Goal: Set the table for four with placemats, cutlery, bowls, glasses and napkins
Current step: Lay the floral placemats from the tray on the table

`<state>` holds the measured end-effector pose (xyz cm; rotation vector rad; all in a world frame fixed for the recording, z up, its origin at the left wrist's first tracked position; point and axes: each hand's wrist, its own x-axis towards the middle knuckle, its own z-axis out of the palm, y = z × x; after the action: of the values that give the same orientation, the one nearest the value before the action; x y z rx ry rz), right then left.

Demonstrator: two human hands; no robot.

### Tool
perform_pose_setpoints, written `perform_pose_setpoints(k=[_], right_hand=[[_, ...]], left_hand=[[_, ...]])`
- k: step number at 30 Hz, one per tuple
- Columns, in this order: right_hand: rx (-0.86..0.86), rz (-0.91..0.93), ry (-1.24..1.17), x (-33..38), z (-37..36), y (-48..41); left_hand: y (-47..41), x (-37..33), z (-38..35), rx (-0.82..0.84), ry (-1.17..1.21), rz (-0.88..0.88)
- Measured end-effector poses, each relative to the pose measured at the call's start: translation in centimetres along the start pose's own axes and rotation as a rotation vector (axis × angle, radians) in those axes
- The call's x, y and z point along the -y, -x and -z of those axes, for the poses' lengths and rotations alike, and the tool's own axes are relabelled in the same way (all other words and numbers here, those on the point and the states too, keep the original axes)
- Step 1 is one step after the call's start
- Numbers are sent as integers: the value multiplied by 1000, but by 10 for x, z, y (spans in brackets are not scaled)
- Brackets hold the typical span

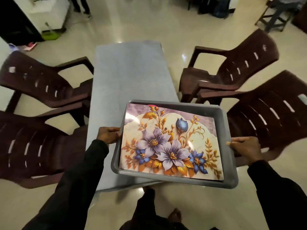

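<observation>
Placemat [171, 143] in tray [166, 180], fingers [112, 130] gripping both side rims

Glossy cream floor [174, 30], streaked with glare at top centre. Grey table [129, 72] down the middle. Dark brown slatted plastic chairs: two at left [46, 83] [33, 146], two at right [232, 67] [269, 117]. White cabinet [49, 12] at upper left; wooden stool [274, 19] at upper right.

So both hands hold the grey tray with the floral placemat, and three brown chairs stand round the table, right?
Not three: the head view shows four brown chairs, two on each side of the table. Both hands do hold the grey tray with the floral placemat.
</observation>
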<state>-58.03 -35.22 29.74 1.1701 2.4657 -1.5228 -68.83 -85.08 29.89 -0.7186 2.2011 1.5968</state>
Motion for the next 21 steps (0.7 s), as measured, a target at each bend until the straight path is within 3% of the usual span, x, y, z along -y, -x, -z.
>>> perform_pose_setpoints(k=[10,21], right_hand=[[84,57,47,115,-145,-62],[101,95,131,194,-250,-149]], left_hand=[[-95,-7,100,-149,85,53],[-202,-48,136,-213,178,120]])
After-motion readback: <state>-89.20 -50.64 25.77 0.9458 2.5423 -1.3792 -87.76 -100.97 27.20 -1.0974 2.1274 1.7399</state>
